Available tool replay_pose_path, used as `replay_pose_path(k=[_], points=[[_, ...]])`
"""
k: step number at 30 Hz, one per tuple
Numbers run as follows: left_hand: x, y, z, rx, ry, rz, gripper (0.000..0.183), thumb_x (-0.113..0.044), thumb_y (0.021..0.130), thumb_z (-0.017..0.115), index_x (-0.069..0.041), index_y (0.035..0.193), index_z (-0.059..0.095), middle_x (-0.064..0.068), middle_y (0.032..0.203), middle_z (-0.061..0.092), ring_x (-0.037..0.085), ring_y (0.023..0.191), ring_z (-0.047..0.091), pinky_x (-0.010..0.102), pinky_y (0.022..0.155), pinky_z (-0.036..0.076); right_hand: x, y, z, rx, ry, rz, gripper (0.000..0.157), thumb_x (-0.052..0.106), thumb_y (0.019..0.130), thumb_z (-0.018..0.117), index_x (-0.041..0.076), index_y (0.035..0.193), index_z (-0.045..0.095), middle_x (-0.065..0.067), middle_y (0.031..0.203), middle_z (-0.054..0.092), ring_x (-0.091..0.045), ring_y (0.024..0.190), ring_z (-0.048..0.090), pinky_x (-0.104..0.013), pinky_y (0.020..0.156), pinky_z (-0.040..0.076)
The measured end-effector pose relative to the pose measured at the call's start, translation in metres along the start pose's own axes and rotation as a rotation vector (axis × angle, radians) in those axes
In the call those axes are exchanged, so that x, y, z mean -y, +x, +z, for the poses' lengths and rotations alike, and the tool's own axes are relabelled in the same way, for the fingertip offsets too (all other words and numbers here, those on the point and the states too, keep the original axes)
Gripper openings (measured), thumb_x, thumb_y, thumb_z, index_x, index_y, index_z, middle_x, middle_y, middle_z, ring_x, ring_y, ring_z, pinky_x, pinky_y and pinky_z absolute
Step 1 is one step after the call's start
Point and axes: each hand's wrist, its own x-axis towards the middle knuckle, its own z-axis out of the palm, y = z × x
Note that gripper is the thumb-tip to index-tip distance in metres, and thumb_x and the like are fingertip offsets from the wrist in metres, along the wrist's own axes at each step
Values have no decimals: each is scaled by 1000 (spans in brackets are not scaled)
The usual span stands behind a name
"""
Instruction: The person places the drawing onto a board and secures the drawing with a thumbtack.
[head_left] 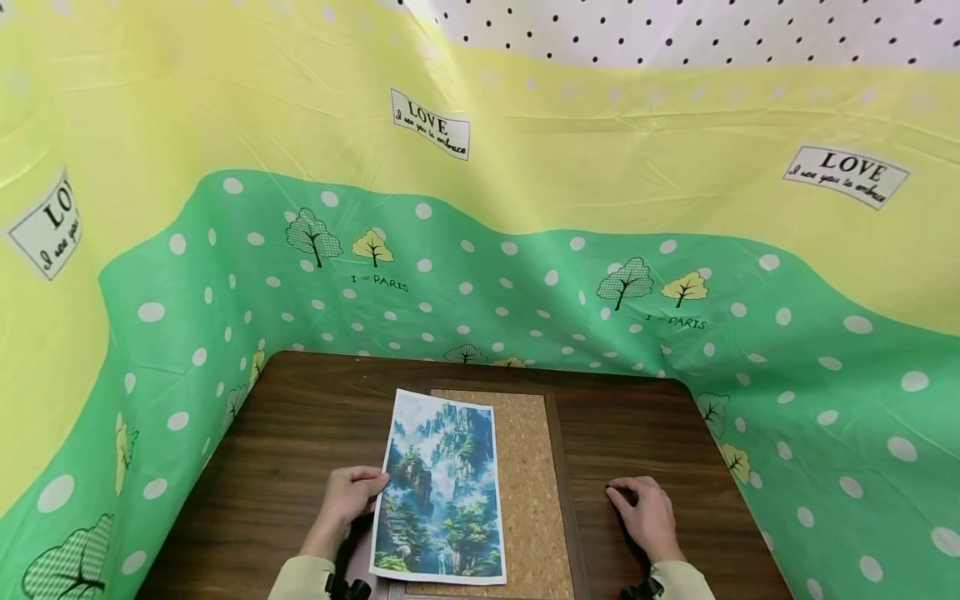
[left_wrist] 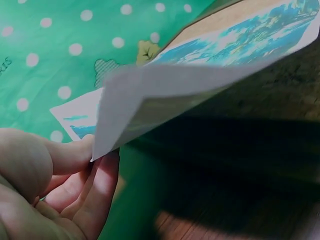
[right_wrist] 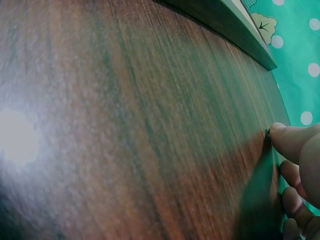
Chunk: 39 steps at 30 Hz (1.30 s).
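A printed mountain landscape picture (head_left: 438,492) lies over the left part of a wood-framed cork board (head_left: 528,467). My left hand (head_left: 351,504) pinches the sheet's left edge between thumb and fingers. In the left wrist view, the sheet (left_wrist: 135,85) bends up from the board, its pale underside showing. Right of the board, my right hand (head_left: 647,515) is low over the table, thumb and forefinger curled together. A tiny dark thing (right_wrist: 269,131) shows at the thumb tip in the right wrist view; its kind is too small to tell.
The brown wood-grain table (head_left: 262,467) carries the board near its middle. A green and yellow patterned curtain (head_left: 525,292) hangs around the back and both sides. The board's raised frame (right_wrist: 235,25) stands up from the tabletop.
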Motion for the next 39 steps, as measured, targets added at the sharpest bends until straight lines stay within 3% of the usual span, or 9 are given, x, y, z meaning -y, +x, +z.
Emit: replay_pose_path(k=[7,18,29,35,39], points=[[-2,-4,17,23,4,7,19,-8,94,78,7,105,77,6,87,75,13,69,67,31,60,58,-2,0,0,14,2,24,6,18,94,81,14,99,83,-11,103,71,-34,99,67,-58,91,49],[0,-5,38,70,38,63,18,-11,94,79,5,102,78,6,88,73,14,71,66,31,60,58,-1,0,2,-28,-4,2,5,18,91,83,14,93,83,-11,101,72,-37,97,67,-60,89,47],[-8,-10,49,26,181,150,13,-10,94,77,3,94,81,13,90,76,15,64,66,34,56,58,-2,-1,-1,28,14,44,7,19,95,80,14,99,83,-13,106,72,-37,102,67,-60,95,47],[-13,-9,58,24,191,174,12,-9,95,78,3,95,81,16,94,76,16,64,67,34,56,57,-1,-2,-3,27,19,32,5,17,94,81,14,97,83,-12,104,72,-37,101,67,-60,93,49],[-15,-7,65,37,159,160,13,-9,96,77,3,98,81,17,99,75,17,73,68,35,60,59,-1,-1,-2,17,16,21,4,17,94,82,15,96,83,-10,102,72,-36,100,67,-59,92,50]])
